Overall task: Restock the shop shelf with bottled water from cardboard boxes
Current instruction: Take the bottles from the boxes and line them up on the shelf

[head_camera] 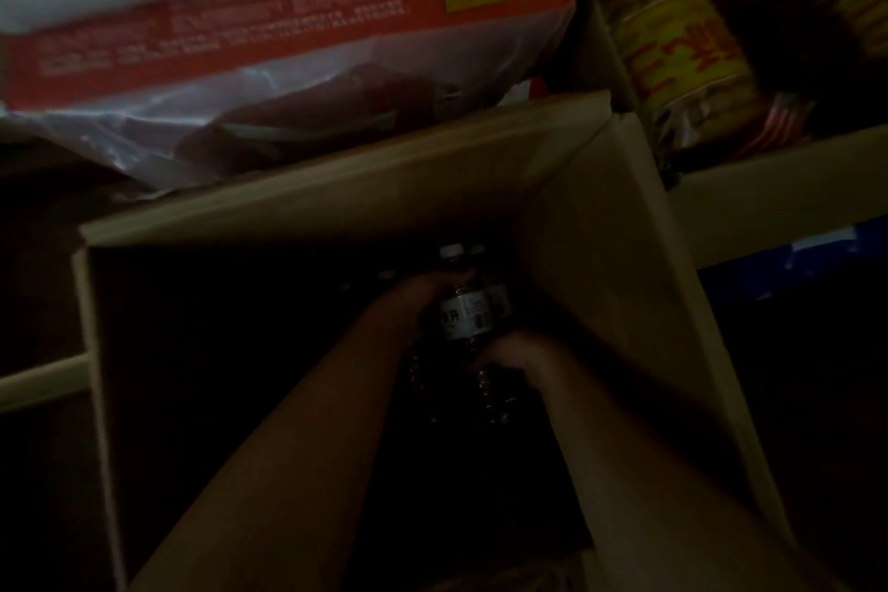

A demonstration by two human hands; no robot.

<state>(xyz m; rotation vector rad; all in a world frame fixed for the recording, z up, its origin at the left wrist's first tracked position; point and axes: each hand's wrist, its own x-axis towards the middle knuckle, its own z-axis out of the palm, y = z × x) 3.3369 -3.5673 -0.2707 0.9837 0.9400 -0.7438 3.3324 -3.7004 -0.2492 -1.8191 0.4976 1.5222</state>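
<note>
A large orange-and-white plastic-wrapped pack with printed text (288, 29) lies just beyond the far flap of the open brown cardboard box (600, 226), its clear wrapping sagging against the flap edge. To the right, behind a pale upright shelf post (605, 29), stand yellow-labelled bottles with red print (682, 48) on a pale shelf board (769, 192); a blue item (817, 255) shows dimly under that board. The raised right wall of the box leans close beside the right forearm.

Inside the box, a clear plastic water bottle with a white cap and a white printed label (463, 303) sits between both hands. Its long axis runs from the cap, pointing away toward the far wall of the box, down to a base nearer the camera, tilted slightly rather than plainly upright. A second white cap (478, 249) shows just beside the first, and further bottles are only faintly visible in the dark.

The left hand (423, 298) curls round the bottle's shoulder just under the cap. The right hand (509, 356) has its fingers wrapped round the lower body of the bottle.

The box interior is very dark, and its floor cannot be made out. The surroundings are a dim shop aisle with pale shelving; another pale shelf edge (43, 380) crosses at the left.
</note>
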